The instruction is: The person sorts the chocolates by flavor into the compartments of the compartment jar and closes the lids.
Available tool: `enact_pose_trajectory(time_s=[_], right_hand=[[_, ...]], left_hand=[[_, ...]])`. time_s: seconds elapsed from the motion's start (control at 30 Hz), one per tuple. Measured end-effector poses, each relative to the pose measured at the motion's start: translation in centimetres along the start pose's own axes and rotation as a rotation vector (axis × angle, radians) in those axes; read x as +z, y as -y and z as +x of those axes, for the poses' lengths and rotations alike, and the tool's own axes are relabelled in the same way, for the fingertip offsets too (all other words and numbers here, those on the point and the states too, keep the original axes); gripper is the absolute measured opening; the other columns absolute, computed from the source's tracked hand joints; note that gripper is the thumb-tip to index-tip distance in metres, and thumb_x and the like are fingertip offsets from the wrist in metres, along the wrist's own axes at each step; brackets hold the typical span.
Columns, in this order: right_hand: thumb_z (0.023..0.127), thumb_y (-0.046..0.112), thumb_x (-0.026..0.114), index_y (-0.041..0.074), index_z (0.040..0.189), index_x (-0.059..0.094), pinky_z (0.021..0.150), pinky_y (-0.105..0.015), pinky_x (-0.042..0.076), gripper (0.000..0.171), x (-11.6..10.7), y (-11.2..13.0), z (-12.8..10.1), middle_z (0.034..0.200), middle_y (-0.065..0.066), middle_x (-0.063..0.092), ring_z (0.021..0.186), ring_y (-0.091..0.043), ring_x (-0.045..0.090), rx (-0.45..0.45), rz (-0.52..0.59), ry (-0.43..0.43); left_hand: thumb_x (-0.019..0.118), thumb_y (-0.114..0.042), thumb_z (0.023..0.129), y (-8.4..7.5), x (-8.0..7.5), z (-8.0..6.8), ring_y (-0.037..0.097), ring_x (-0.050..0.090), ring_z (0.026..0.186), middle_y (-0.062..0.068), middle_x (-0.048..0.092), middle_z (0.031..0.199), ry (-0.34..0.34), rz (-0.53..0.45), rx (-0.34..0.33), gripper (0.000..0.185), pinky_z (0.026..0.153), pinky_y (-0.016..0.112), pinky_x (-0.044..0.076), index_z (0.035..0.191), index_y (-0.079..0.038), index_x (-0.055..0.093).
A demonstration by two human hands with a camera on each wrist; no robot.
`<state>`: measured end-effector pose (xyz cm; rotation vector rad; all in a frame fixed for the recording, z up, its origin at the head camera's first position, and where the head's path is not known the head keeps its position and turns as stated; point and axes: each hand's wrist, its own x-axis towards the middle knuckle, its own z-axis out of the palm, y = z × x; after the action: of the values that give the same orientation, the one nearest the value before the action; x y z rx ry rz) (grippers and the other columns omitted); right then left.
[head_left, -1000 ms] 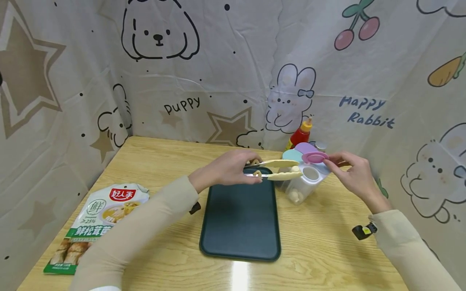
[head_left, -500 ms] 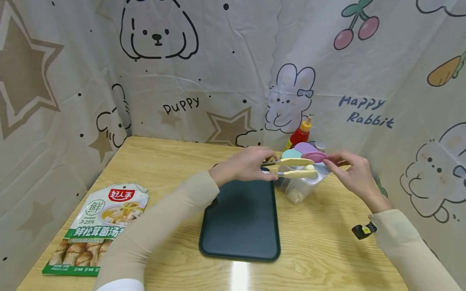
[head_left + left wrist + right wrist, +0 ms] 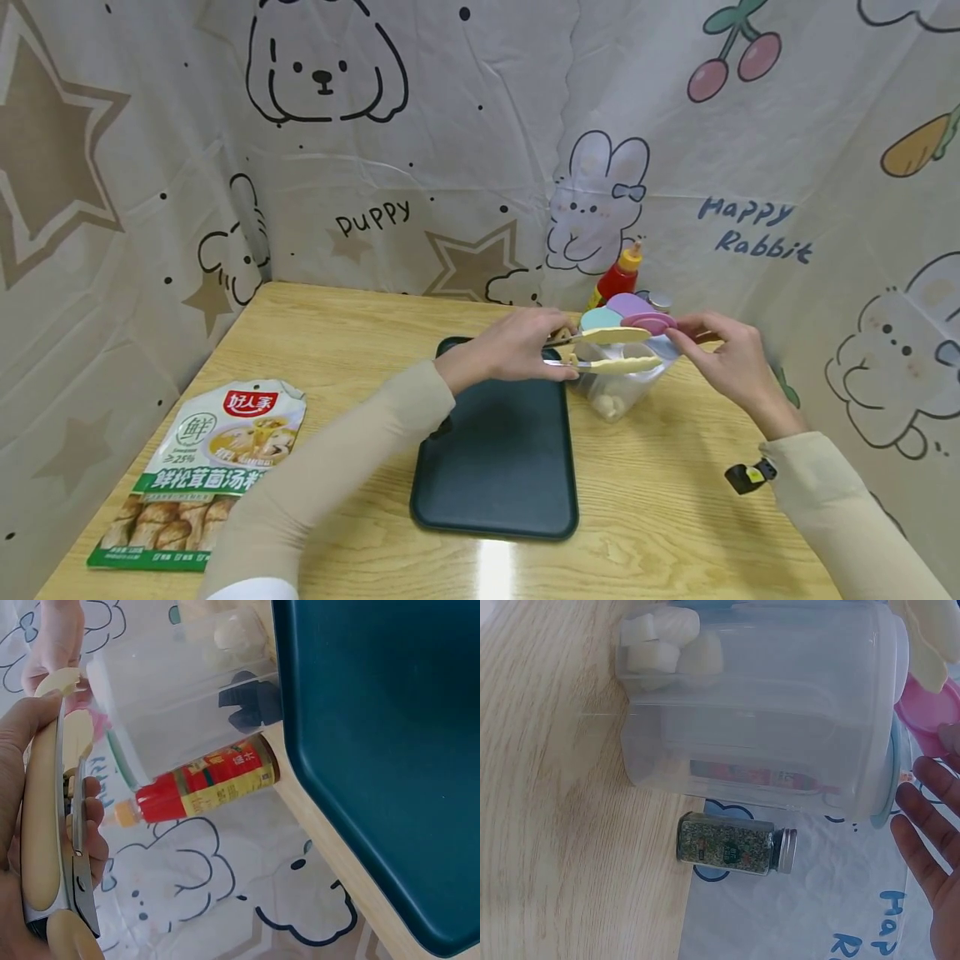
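My left hand (image 3: pixel 525 343) grips a pair of tongs (image 3: pixel 617 365) with cream tips, which are spread over a clear divided container (image 3: pixel 626 387). No piece shows between the tips. My right hand (image 3: pixel 720 354) pinches the raised pink lid (image 3: pixel 649 323) at its edge, beside the container. Other lids, a mint one (image 3: pixel 600 318) and a purple one (image 3: pixel 628 305), lie flat on top. White chunks (image 3: pixel 676 646) rest at the bottom of one compartment; dark pieces (image 3: pixel 251 701) show in another. The tongs partly hide the opening.
A dark green tray (image 3: pixel 495 458) lies left of the container. Behind stands a red sauce bottle (image 3: pixel 618 279) with a yellow cap. A spice jar (image 3: pixel 727 841) stands near the container. A printed food pouch (image 3: pixel 202 467) lies at far left.
My left hand has moved right with the tongs, from the container's left side to over its opening. The white piece between the tips is no longer visible. My right hand stays put.
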<state>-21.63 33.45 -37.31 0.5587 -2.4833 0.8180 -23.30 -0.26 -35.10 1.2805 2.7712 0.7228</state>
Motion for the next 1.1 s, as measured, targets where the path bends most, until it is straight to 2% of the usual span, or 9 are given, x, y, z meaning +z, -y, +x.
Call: enact_pose_trajectory(time_s=[0.13, 0.23, 0.53, 0.7, 0.87, 1.0, 1.1], right_hand=[[0.094, 0.005, 0.078, 0.005, 0.110, 0.077, 0.080, 0.001, 0.043, 0.017, 0.0, 0.0, 0.0, 0.101, -0.015, 0.077, 0.088, 0.021, 0.053, 0.007, -0.001, 0.004], [0.093, 0.004, 0.078, 0.004, 0.109, 0.077, 0.080, 0.000, 0.044, 0.016, 0.0, 0.0, 0.0, 0.100, -0.015, 0.078, 0.088, 0.021, 0.053, 0.000, 0.004, -0.004], [0.093, 0.004, 0.079, 0.004, 0.110, 0.077, 0.080, 0.000, 0.045, 0.017, -0.1, 0.0, 0.1, 0.101, -0.016, 0.078, 0.089, 0.021, 0.053, -0.001, 0.011, -0.005], [0.093, 0.005, 0.079, 0.005, 0.111, 0.077, 0.080, 0.000, 0.044, 0.017, -0.1, 0.0, 0.2, 0.102, -0.016, 0.078, 0.089, 0.021, 0.053, 0.002, 0.009, 0.001], [0.093, 0.005, 0.078, 0.004, 0.109, 0.077, 0.080, 0.000, 0.045, 0.016, -0.1, 0.1, 0.1, 0.100, -0.015, 0.078, 0.088, 0.021, 0.053, 0.001, 0.004, -0.002], [0.093, 0.005, 0.078, 0.004, 0.109, 0.077, 0.079, 0.001, 0.044, 0.015, -0.1, 0.1, 0.1, 0.100, -0.015, 0.078, 0.088, 0.021, 0.053, 0.002, 0.005, -0.001], [0.094, 0.005, 0.078, 0.004, 0.109, 0.077, 0.079, 0.001, 0.043, 0.016, -0.1, 0.1, 0.0, 0.101, -0.016, 0.078, 0.089, 0.021, 0.053, 0.003, 0.004, 0.001]], left_hand=[[0.083, -0.042, 0.090, 0.2, -0.5, -1.5, 0.019, 0.061, 0.099, 0.005, 0.070, 0.115, -0.026, -0.047, -0.045, 0.053, 0.085, 0.029, 0.052, 0.131, -0.013, 0.067], [0.084, -0.039, 0.090, 0.9, -1.0, -3.1, 0.023, 0.064, 0.100, 0.006, 0.071, 0.117, -0.073, -0.077, -0.070, 0.053, 0.086, 0.034, 0.054, 0.131, -0.011, 0.067], [0.084, -0.040, 0.090, 5.4, -2.0, -7.9, 0.020, 0.069, 0.097, 0.007, 0.072, 0.117, -0.279, -0.020, -0.156, 0.057, 0.082, 0.039, 0.058, 0.135, -0.010, 0.067], [0.085, -0.039, 0.089, 7.9, -2.0, -10.5, 0.025, 0.066, 0.092, 0.012, 0.071, 0.118, -0.392, -0.008, -0.272, 0.059, 0.077, 0.042, 0.055, 0.134, -0.007, 0.066], [0.088, -0.039, 0.085, 10.1, -2.0, -12.6, 0.027, 0.061, 0.087, 0.014, 0.071, 0.110, -0.478, 0.028, -0.374, 0.063, 0.074, 0.043, 0.051, 0.131, -0.003, 0.065], [0.087, -0.046, 0.082, 11.5, -1.9, -14.1, 0.026, 0.057, 0.084, 0.012, 0.066, 0.101, -0.499, 0.070, -0.467, 0.065, 0.072, 0.040, 0.046, 0.126, -0.004, 0.064], [0.085, -0.055, 0.081, 12.2, -1.9, -15.0, 0.029, 0.058, 0.086, 0.012, 0.065, 0.102, -0.492, 0.077, -0.566, 0.071, 0.073, 0.041, 0.047, 0.126, -0.004, 0.063]])
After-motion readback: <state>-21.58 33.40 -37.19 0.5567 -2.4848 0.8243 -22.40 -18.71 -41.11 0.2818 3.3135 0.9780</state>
